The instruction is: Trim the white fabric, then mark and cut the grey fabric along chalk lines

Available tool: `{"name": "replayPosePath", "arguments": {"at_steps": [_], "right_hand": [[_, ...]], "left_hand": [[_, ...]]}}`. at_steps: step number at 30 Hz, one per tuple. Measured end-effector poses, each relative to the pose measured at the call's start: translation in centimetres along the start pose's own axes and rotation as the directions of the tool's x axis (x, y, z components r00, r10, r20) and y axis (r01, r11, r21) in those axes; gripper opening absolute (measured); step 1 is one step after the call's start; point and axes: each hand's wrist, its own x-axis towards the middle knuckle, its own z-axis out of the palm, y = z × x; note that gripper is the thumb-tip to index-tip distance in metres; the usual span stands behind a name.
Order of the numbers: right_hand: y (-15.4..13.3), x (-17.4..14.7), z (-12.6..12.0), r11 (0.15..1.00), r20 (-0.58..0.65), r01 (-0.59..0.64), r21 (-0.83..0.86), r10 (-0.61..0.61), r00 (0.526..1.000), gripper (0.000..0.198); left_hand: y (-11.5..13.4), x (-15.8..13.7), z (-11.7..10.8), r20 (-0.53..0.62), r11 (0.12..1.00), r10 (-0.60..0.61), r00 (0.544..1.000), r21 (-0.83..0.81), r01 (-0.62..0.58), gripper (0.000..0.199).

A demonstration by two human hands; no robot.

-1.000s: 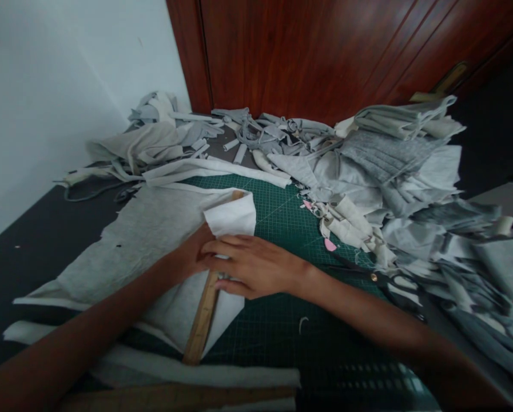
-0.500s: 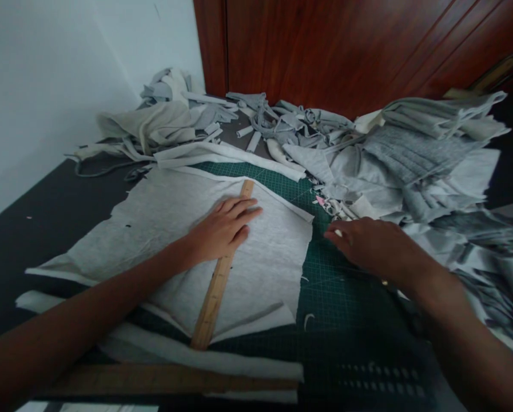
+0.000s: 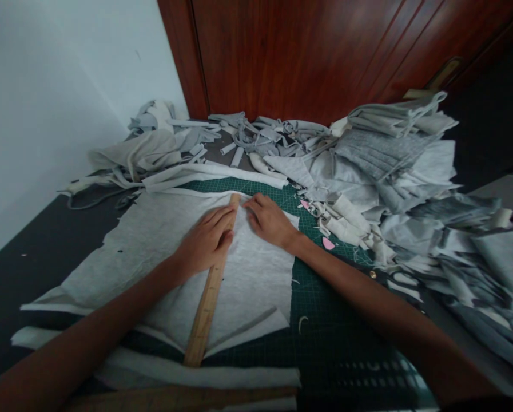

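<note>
My left hand [image 3: 202, 240] presses on a wooden ruler [image 3: 208, 306], fingers stretched out over it. The ruler lies slantwise across a light grey piece of fabric [image 3: 256, 292], whose edges curl. My right hand [image 3: 272, 223] rests on the fabric just right of the ruler's far end, fingers bent and pinched together. Whatever is between those fingertips is hidden. Under the fabric is a green cutting mat [image 3: 325, 303]. Another wooden ruler [image 3: 153, 399] lies along the near edge, beside a rolled fabric strip [image 3: 222, 376].
Scissors [image 3: 397, 280] lie right of the mat, partly behind my right forearm. Pink pieces [image 3: 328, 244] and cream scraps [image 3: 350, 220] sit nearby. Grey fabric [image 3: 376, 151] is heaped at right, with more scraps [image 3: 148, 151] at back left. A wooden door [image 3: 282, 57] stands behind.
My right hand has moved left from the scraps to the fabric beside the ruler's far end. Earlier a small white tip showed at its fingers. My left hand stays on the ruler.
</note>
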Motion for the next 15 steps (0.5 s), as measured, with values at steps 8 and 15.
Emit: {"name": "replayPosePath", "arguments": {"at_steps": [8,15], "right_hand": [[0.1,0.5,0.8,0.992,-0.074,-0.096,-0.077,0.091,0.993,0.037],[-0.2,0.4,1.2,0.989,-0.094,-0.122,-0.087,0.114,0.989,0.037]], "left_hand": [[-0.8,0.5,-1.0,0.085,0.998,0.049,0.995,0.023,-0.051,0.057],[-0.7,0.5,-1.1,0.045,0.997,0.051,0.998,0.055,-0.054,0.058]]}}
